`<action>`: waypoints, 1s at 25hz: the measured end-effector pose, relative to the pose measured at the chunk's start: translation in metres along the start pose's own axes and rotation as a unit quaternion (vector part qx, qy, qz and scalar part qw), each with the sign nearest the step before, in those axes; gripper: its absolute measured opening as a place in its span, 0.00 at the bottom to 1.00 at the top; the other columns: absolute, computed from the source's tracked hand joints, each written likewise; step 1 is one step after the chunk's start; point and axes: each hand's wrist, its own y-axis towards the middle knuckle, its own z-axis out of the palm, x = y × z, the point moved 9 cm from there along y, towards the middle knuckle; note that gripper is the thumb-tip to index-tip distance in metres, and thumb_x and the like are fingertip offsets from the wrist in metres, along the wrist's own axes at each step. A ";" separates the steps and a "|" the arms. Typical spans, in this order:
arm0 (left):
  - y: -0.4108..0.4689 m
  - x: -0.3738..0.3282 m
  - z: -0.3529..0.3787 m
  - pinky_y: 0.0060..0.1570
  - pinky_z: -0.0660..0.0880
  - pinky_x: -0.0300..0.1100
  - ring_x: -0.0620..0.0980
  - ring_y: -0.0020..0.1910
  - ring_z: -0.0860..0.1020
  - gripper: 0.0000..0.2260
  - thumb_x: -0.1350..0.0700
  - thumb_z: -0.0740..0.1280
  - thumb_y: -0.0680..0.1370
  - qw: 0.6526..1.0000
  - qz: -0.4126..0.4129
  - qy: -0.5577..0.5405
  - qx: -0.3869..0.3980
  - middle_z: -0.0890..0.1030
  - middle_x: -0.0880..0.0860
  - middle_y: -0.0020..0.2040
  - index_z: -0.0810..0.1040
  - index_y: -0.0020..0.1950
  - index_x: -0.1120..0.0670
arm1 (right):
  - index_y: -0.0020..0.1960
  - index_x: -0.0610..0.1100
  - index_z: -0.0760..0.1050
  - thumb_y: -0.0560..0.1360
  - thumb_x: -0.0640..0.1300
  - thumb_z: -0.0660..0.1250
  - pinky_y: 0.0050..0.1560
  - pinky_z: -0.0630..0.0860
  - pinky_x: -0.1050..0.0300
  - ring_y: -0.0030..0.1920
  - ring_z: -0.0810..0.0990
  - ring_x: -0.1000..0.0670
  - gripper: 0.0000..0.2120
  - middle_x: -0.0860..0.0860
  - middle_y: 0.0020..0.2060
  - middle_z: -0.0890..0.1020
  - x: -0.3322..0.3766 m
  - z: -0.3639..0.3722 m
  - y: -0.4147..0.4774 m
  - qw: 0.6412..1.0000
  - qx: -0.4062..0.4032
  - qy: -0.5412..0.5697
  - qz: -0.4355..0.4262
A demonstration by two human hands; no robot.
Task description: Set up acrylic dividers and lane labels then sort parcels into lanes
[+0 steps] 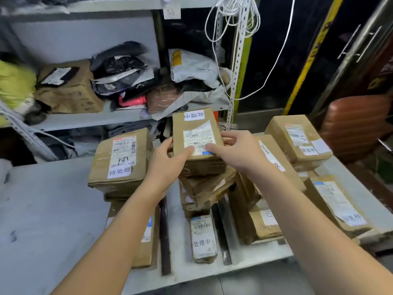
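Observation:
A brown parcel with a shipping label and a handwritten white tag sits on top of the middle stack. My left hand grips its left side and my right hand grips its right side, thumbs on its top face. Below the stack lies a small parcel with a white label. Two dark divider strips run front to back on the grey table, splitting it into lanes. A left-lane parcel carries a white tag. More parcels lie in the right lanes.
Behind the table a metal shelf holds poly mailers and a brown paper bag. White cord hangs from the shelf post. A reddish-brown chair stands at the right. The table's left part shows bare grey surface.

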 end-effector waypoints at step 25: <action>0.006 0.021 -0.013 0.65 0.76 0.54 0.49 0.63 0.77 0.41 0.31 0.69 0.69 0.999 -0.028 0.014 0.005 0.76 0.48 0.69 0.64 0.79 0.43 | 0.75 0.52 0.71 0.75 0.61 0.72 0.52 0.82 0.53 0.60 0.80 0.50 0.31 0.51 0.66 0.80 -0.002 0.008 -0.001 1.000 -0.009 -0.027 0.005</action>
